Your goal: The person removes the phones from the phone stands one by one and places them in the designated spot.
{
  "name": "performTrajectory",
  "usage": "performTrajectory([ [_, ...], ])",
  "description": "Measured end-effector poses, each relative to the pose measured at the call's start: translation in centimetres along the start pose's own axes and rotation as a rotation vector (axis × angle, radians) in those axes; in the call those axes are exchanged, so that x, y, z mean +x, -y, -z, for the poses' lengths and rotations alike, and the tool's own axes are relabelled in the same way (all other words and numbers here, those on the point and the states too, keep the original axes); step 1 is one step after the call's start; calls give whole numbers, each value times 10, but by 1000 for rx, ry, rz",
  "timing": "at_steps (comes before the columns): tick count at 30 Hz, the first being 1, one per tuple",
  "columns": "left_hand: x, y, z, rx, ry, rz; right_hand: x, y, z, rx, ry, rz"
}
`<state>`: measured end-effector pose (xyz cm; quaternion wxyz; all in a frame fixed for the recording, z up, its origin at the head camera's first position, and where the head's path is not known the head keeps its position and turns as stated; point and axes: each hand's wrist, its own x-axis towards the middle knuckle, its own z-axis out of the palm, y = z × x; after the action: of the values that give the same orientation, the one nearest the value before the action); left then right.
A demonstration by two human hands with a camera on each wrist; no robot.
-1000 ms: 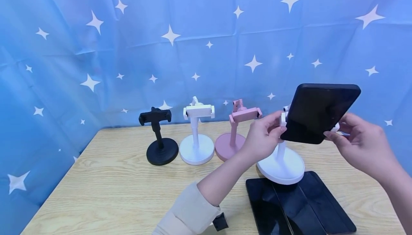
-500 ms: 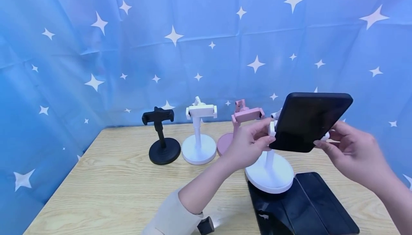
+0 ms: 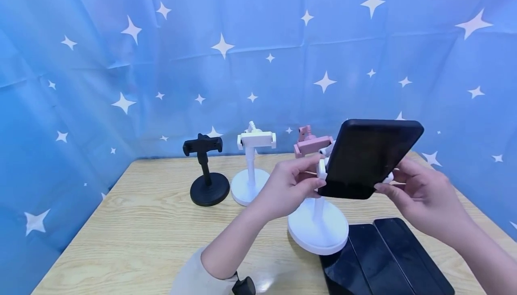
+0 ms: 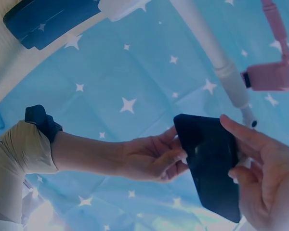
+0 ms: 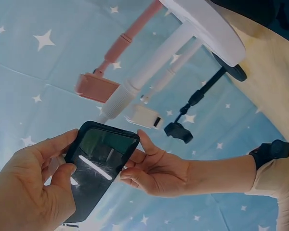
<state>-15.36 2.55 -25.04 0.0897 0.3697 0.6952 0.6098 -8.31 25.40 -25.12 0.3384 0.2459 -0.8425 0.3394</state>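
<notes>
A black phone (image 3: 369,158) sits face toward me and tilted in the clamp of a white phone stand (image 3: 318,225). My left hand (image 3: 288,187) pinches the white clamp end at the phone's left edge, thumb in front and fingers behind. At the opposite edge, my right hand (image 3: 422,200) grips the other clamp end, its thumb at the phone's lower right corner. The round white base overlaps several black phones (image 3: 383,259) lying side by side on the table. Both thumbs on the phone and clamp (image 5: 101,159) also show in the right wrist view.
Along the table's back stand a black phone stand (image 3: 208,189), another white stand (image 3: 250,187) and a pink stand (image 3: 313,147), partly hidden. A blue curtain with white stars (image 3: 222,61) hangs behind the wooden table (image 3: 141,227).
Both hands have carried the white stand and its phone to the left and a little nearer to me. Its base now overlaps less of the phones and hides the pink stand's lower part.
</notes>
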Motion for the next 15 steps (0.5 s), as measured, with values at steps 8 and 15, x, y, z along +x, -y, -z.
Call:
performTrajectory([
  [8, -12, 2, 17, 2, 14, 58, 4, 4, -17, 57, 23, -8],
  [15, -23, 3, 27, 10, 26, 37, 7, 7, -29, 119, 43, -1],
])
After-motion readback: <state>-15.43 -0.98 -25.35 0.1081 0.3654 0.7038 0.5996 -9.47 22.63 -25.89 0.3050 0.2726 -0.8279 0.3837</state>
